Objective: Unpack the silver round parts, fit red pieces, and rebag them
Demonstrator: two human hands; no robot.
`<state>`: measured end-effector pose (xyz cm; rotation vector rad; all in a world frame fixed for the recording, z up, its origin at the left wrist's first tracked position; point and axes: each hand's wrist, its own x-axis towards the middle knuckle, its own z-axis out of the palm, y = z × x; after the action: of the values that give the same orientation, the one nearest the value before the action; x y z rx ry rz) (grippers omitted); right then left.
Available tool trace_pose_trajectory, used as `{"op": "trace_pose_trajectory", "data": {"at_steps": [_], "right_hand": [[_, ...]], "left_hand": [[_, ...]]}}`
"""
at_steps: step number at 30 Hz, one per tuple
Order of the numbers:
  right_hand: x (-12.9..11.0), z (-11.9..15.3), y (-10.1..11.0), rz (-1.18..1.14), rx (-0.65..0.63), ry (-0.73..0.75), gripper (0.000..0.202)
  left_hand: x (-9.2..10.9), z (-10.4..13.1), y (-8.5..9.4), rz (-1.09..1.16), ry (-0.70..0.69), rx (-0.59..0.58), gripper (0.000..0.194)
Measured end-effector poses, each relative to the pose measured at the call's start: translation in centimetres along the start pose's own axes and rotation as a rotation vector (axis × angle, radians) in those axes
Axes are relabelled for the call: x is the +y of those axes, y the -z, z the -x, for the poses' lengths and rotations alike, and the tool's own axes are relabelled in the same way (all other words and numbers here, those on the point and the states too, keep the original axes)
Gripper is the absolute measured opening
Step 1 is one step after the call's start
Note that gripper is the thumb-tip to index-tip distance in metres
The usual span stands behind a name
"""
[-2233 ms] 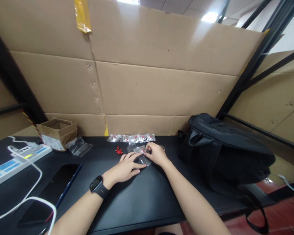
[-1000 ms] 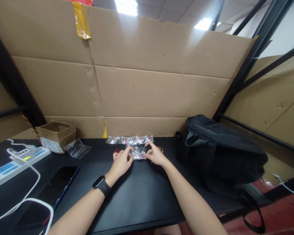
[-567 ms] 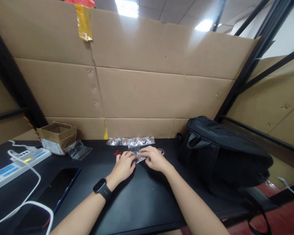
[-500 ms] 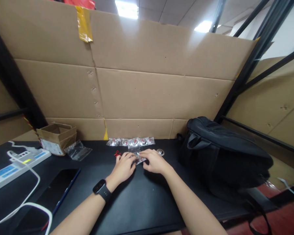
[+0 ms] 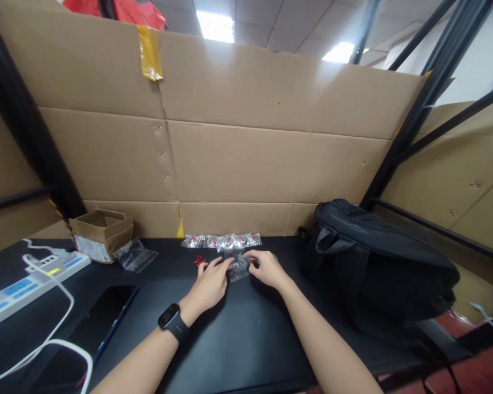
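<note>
A small clear plastic bag lies on the black table between my hands. My left hand, with a dark watch on its wrist, has its fingertips closed on the bag's left edge. At the bag's right side my right hand is closed in a pinch. A small dark and red bit shows at its fingertips, too small to name. Just beyond my hands is a row of several clear packets with round silvery pieces and red bits inside. A red cord lies beside my left fingers.
On the left are an open cardboard box, a crumpled clear bag, a white power strip with cables and a dark tablet-like device. A black backpack stands at right. A cardboard wall closes off the back.
My right hand has shifted slightly right and closed into a pinch; more of the clear bag shows between my hands. The round metal disc beyond my right hand is no longer visible.
</note>
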<state>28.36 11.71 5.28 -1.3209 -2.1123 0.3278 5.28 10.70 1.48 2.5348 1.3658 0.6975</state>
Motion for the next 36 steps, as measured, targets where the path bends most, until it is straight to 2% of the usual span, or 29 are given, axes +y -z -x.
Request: {"op": "trace_pose_trajectory", "data": {"at_steps": [4, 8, 10, 14, 18, 21, 23, 28, 32, 36], "right_hand": [[0.9, -0.4, 0.1, -0.411, 0.096, -0.101, 0.033], [0.7, -0.5, 0.2, -0.748, 0.036, -0.135, 0.034], [0.0, -0.4, 0.2, -0.807, 0.002, -0.109, 0.034], [-1.2, 0.0, 0.1, -0.841, -0.056, -0.081, 0.040], [-1.8, 0.0, -0.3, -0.866, 0.010, -0.107, 0.047], [-2.4, -0.1, -0.6, -0.922, 0.108, -0.128, 0.046], [-2.9, -0.1, -0.5, -0.973, 0.119, -0.136, 0.045], [-2.9, -0.3, 0.3, -0.989, 0.175, -0.191, 0.042], [-1.0, -0.7, 0.4, -0.916, 0.231, -0.201, 0.037], [0.9, -0.9, -0.1, -0.822, 0.239, -0.206, 0.035]], "left_hand": [[1.3, -0.1, 1.2, 0.087, 0.028, 0.016, 0.044], [2.6, -0.2, 2.3, 0.244, 0.114, 0.141, 0.038], [2.8, -0.3, 2.6, 0.370, 0.139, 0.209, 0.040], [2.5, -0.5, 2.6, 0.596, 0.075, 0.254, 0.041], [2.1, -0.7, 2.4, 0.661, 0.068, 0.338, 0.047], [1.7, -0.9, 2.6, 0.646, 0.075, 0.397, 0.038], [0.8, -1.1, 3.0, 0.614, 0.093, 0.448, 0.029], [-2.7, -1.8, 5.2, 0.368, 0.225, 0.590, 0.026], [-5.1, -3.1, 6.6, 0.102, 0.369, 0.594, 0.025], [-6.5, -4.7, 6.3, -0.009, 0.410, 0.549, 0.027]]}}
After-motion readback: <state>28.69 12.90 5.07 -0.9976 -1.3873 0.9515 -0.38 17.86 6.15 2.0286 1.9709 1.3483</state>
